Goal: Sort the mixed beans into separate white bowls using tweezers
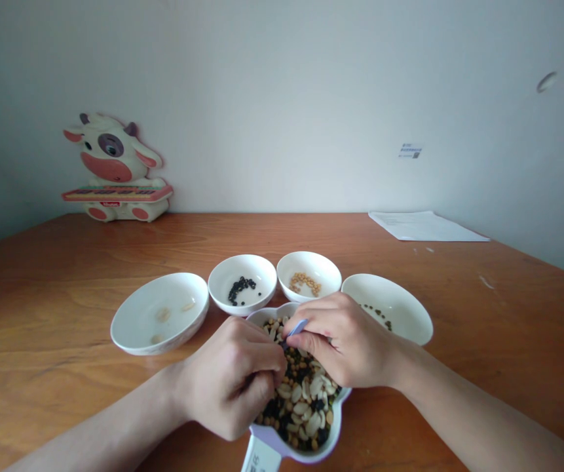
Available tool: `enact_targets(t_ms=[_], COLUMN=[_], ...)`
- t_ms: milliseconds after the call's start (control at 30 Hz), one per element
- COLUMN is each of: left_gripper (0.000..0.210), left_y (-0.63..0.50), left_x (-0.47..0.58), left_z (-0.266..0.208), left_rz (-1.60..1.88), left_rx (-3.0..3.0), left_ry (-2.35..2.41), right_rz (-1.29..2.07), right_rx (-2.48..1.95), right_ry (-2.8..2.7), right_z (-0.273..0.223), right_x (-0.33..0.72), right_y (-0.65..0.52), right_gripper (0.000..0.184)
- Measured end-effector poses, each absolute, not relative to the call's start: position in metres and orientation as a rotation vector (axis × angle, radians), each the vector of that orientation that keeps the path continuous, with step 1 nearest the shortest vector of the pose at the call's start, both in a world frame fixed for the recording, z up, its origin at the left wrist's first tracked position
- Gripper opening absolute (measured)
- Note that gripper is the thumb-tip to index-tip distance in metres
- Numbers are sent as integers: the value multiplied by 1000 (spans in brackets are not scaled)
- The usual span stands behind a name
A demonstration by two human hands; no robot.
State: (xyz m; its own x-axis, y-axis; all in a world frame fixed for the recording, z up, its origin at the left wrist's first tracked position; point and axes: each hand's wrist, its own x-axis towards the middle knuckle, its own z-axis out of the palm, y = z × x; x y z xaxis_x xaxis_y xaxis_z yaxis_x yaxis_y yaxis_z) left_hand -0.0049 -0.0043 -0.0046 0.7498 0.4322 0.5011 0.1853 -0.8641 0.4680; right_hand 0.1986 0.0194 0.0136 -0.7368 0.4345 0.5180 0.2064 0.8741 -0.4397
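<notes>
A lavender-rimmed, lobed dish (337, 425) with a handle is near the front. It is full of mixed peanut halves (302, 408), yellow beans, black beans and small green beans. My right hand (343, 337) is over its upper right part, fingers closed around a small blue plastic tool (298, 327); only one flat end shows, so its kind is unclear. At the dish's left side my left hand (236, 373) is curled with its fingertips over the mix. Whatever it may pinch is hidden.
Behind the dish stand white bowls: the left bowl (137, 314) with a few pale pieces, then bowls with black beans (241, 289), yellow beans (305, 283) and green beans (384, 321). A cow toy keyboard (117, 174) and paper sheets (426, 226) lie farther back.
</notes>
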Motion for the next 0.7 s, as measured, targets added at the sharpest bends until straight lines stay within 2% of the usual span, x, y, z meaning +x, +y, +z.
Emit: enact_targets(t_ms=[333,700], left_gripper=[20,18], left_y=[-4,-4], left_x=[-6,-8], left_z=[-7,-9], left_rz=[869,856], left_rx=[2560,2553], left_ry=[473,472], right_rz=[346,406], right_rx=[-514,-466], right_ry=[-2280,-2199], right_z=[24,22], right_x=[201,202], right_y=[15,17], right_gripper=[23,24])
